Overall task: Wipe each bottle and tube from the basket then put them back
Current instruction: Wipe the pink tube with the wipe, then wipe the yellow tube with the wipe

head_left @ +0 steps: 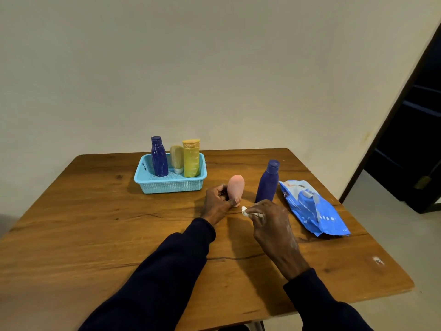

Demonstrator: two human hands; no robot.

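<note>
- The left hand (218,199) grips a soft pink plastic tube (236,187), thumb across its narrow lower end and fingers curled behind it. The tube stands upright, cap end down, on the brown wooden table (95,223).
- The right hand (272,220) pinches a small crumpled white wipe (244,210) between thumb and fingertips, just beside the tube's base (whether it touches, I cannot tell).
- A tall dark blue plastic bottle (267,182) stands on the table just behind the right hand.
- To its right lies a blue and white soft pack of wipes (312,209), flat on the table.
- Further back sits a light blue perforated plastic basket (171,185). Upright inside it are a second dark blue bottle (159,158) on the left, a small beige tube (176,158) in the middle and a yellow tube (191,158) on the right.
- Both arms wear dark sleeves (167,271).
</note>
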